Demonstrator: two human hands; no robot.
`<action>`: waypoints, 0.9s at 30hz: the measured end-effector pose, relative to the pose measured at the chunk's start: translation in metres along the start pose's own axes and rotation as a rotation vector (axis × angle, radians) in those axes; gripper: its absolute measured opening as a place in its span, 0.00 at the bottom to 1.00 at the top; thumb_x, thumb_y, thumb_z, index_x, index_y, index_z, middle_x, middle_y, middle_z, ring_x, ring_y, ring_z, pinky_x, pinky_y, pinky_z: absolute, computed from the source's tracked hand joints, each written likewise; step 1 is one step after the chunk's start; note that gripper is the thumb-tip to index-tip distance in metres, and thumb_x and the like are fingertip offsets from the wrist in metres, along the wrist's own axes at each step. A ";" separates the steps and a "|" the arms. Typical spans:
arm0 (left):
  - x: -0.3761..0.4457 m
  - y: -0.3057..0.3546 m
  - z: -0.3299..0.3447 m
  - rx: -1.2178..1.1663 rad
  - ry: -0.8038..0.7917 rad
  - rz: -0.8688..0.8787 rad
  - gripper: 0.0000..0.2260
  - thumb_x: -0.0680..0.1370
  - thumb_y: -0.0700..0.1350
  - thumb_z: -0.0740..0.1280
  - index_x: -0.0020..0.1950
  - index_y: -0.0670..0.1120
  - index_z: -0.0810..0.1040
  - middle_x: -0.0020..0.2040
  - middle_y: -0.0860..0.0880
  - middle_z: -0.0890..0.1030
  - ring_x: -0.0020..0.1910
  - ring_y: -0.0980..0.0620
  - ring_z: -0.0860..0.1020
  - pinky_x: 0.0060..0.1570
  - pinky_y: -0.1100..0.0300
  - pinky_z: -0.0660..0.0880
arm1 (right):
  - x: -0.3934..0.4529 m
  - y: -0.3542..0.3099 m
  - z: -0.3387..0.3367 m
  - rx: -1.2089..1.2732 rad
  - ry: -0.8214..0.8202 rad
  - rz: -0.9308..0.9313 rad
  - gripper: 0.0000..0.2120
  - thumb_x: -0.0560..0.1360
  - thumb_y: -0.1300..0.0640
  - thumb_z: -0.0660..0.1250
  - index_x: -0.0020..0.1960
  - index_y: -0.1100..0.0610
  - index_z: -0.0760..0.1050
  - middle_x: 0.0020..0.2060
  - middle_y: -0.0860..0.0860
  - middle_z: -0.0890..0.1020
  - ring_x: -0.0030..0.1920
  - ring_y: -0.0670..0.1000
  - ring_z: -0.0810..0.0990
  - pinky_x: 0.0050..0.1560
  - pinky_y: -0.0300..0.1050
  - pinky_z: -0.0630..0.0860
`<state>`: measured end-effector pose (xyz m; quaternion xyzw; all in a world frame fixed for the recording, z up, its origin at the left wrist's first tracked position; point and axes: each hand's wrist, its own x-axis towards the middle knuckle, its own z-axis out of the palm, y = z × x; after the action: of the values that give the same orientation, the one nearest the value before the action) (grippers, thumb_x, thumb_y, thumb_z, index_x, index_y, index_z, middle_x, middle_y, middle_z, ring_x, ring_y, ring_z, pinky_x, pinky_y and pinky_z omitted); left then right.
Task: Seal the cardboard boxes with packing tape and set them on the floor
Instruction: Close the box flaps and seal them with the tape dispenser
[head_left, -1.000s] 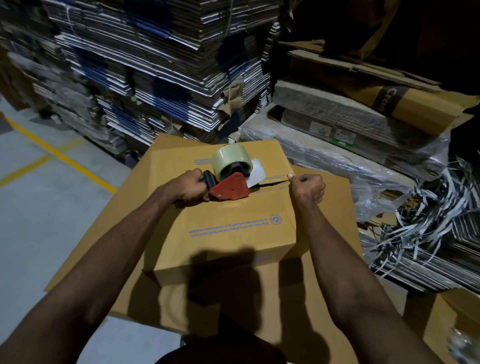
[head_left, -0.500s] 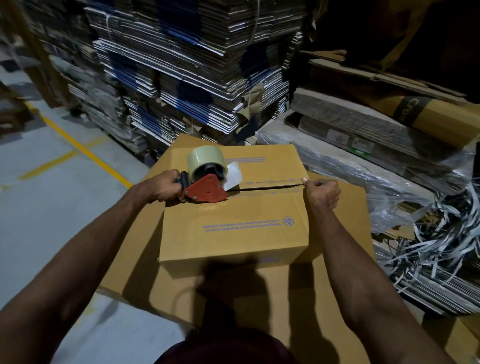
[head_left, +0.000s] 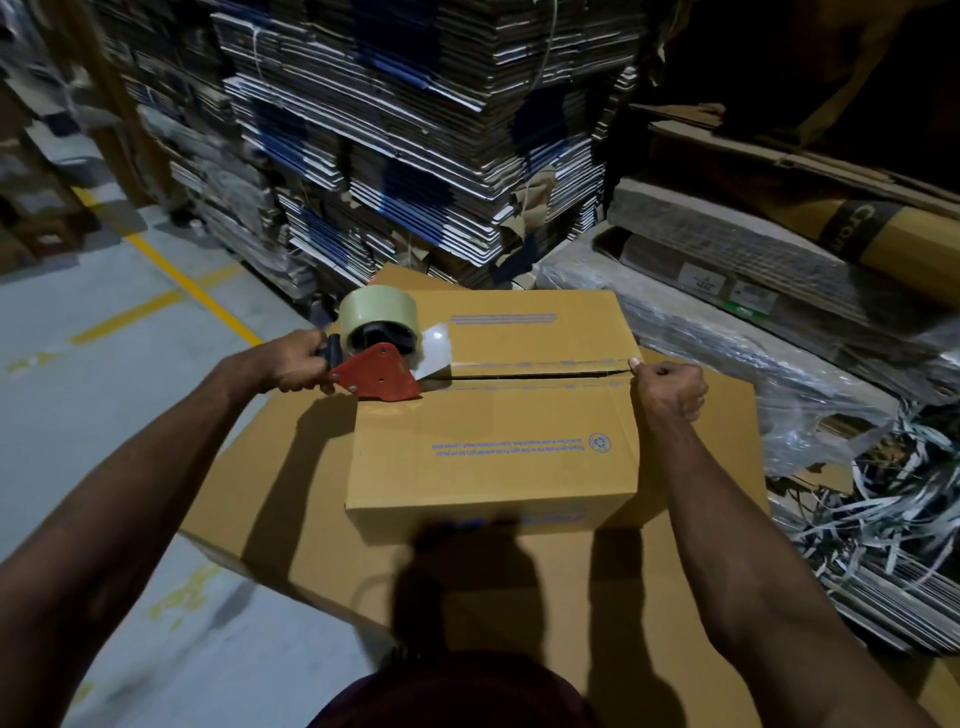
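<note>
A brown cardboard box (head_left: 493, 447) with blue print rests on a larger flat sheet of cardboard (head_left: 322, 519). Its top flaps meet in a seam, with clear tape laid along it from the right edge. My left hand (head_left: 296, 361) grips the black handle of a red tape dispenser (head_left: 379, 371) carrying a clear tape roll (head_left: 378, 312). The dispenser sits at the left end of the seam. My right hand (head_left: 670, 389) is closed at the box's right edge, its thumb pressing the tape end down.
Tall stacks of flattened cartons (head_left: 415, 130) rise right behind the box. Plastic-wrapped cardboard bundles (head_left: 753, 312) and loose strapping (head_left: 883, 519) lie to the right. Grey floor (head_left: 104, 364) with yellow lines (head_left: 192, 286) spreads to the left.
My left hand has drawn the dispenser leftward along the seam, from the middle to the box's left edge. The right hand has stayed at the right edge.
</note>
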<state>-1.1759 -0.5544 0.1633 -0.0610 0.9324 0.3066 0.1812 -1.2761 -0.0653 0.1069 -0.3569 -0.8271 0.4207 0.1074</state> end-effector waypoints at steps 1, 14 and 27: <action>-0.002 -0.006 -0.004 -0.009 -0.001 -0.006 0.08 0.78 0.37 0.67 0.39 0.41 0.79 0.31 0.47 0.82 0.24 0.53 0.66 0.25 0.61 0.62 | 0.000 0.000 0.000 0.002 0.000 0.000 0.14 0.71 0.45 0.81 0.50 0.52 0.88 0.52 0.57 0.87 0.56 0.61 0.84 0.59 0.51 0.78; -0.015 -0.018 -0.017 0.027 0.013 -0.038 0.07 0.80 0.41 0.63 0.46 0.43 0.80 0.39 0.46 0.87 0.24 0.53 0.68 0.24 0.61 0.63 | -0.002 0.003 0.013 -0.232 0.024 -0.336 0.13 0.75 0.50 0.75 0.57 0.55 0.84 0.55 0.58 0.85 0.59 0.62 0.81 0.59 0.55 0.79; -0.009 -0.031 -0.018 -0.042 -0.037 -0.031 0.06 0.79 0.41 0.64 0.47 0.42 0.79 0.43 0.37 0.85 0.29 0.50 0.69 0.24 0.61 0.63 | -0.176 -0.027 0.120 -0.200 -0.423 -1.027 0.05 0.72 0.60 0.63 0.45 0.56 0.77 0.42 0.52 0.75 0.45 0.55 0.73 0.47 0.50 0.72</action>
<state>-1.1656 -0.5897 0.1635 -0.0735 0.9212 0.3243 0.2018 -1.2197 -0.2699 0.0746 0.1752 -0.9340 0.2964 0.0957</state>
